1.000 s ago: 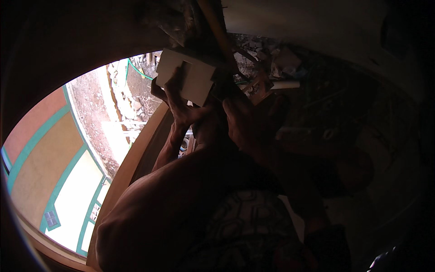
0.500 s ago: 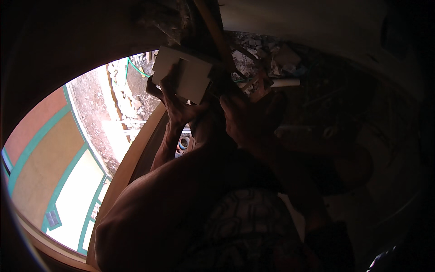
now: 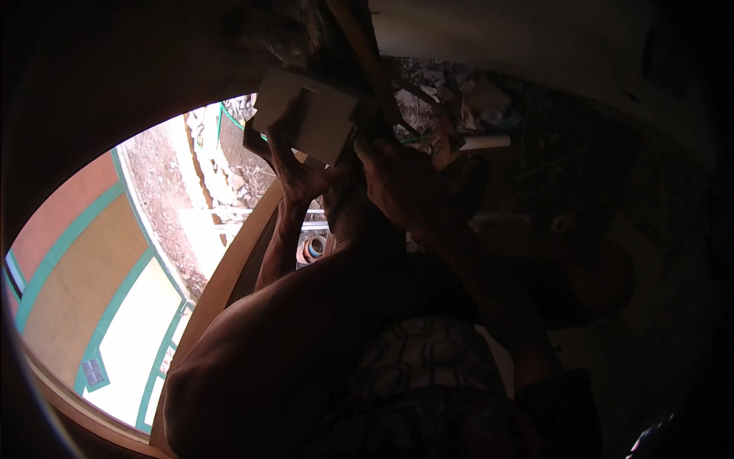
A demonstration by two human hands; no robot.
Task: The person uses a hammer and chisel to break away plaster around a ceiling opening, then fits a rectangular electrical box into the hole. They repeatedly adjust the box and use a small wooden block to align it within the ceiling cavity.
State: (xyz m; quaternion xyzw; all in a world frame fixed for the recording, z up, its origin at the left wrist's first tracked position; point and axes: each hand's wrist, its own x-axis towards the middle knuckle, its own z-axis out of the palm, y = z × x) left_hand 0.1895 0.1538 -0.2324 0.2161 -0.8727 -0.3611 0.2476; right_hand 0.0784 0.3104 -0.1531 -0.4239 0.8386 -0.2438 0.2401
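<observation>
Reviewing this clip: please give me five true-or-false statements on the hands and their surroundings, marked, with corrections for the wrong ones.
1. The left hand touches a pale box. True.
2. The right hand is to the left of the left hand. False: it is to the right of it.
3. A pale tube lies to the right of the box. True.
4. The right side of the view is the brightest. False: it is very dark; the bright area is on the left.
5. The trim on the building at left is black. False: it is blue-green.
</observation>
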